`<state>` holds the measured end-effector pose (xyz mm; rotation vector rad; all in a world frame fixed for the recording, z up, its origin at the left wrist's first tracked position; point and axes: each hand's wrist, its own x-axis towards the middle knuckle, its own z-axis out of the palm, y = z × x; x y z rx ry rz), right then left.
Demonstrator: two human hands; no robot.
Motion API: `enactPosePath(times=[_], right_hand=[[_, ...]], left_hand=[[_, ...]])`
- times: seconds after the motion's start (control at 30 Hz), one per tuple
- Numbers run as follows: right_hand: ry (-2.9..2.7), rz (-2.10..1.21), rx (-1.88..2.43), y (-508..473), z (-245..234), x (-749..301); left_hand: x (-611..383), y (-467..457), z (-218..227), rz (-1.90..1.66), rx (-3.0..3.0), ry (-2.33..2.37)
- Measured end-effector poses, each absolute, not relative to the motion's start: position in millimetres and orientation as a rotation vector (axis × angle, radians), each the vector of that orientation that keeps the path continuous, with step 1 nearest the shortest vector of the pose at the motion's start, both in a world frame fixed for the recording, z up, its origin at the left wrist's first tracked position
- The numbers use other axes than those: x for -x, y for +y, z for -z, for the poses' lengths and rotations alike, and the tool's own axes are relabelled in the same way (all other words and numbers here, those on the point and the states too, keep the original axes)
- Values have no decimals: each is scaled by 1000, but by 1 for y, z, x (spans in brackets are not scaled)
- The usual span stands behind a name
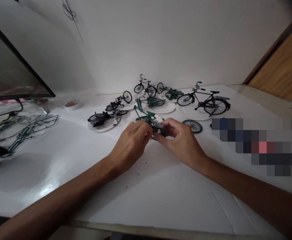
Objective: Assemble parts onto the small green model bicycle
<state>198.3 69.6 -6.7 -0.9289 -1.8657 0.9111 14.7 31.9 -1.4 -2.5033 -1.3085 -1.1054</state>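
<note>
White wall backs a white table (61, 160) that fills most of the view, with a wooden panel (283, 66) at far right and a dark screen (8, 63) leaning in at far left.

Both hands meet just past the table's middle. The left hand (132, 141) and the right hand (182, 140) each pinch a green bike frame (151, 121) between fingertips and thumb, holding it just above the table; its fork end sticks up toward the wall.

Several paper plates sit behind the hands. One plate (103, 126) at left holds a black bike lying on its side. Another plate (126, 106) behind it carries a second toppled black bike with one wheel raised. A plate (164, 107) near the middle holds green bike parts. The right plate (193, 113) bears a black bike (206, 100) standing upright. Two more small bikes stand near the wall, one black (144, 86) and one green (171, 93). A loose wheel (192, 126) lies flat just beside the right hand.

At left, green part racks (26, 128) sprawl near the table's edge, and a tape roll (72, 104) lies farther back.

Open room is the wide bare stretch between the hands and the near edge, crossed only by the two forearms. The plates crowd the far side, well apart from the near edge.
</note>
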Motion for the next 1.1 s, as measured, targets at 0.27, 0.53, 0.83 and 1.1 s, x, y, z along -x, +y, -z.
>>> enactPosePath(times=[0.27, 0.53, 0.83, 1.1], right_hand=[[-1916, -1011, 979, 84, 14, -203], [-1887, -1221, 800, 84, 5, -201], [-2197, -1559, 936, 52, -24, -211], [-2547, -762, 1129, 27, -35, -245]], left_hand=[[-7, 42, -8, 417, 2541, -797], [10, 39, -18, 612, 2449, -709], [64, 32, -29, 1136, 1988, -975], [80, 43, -21, 1147, 1912, -951]])
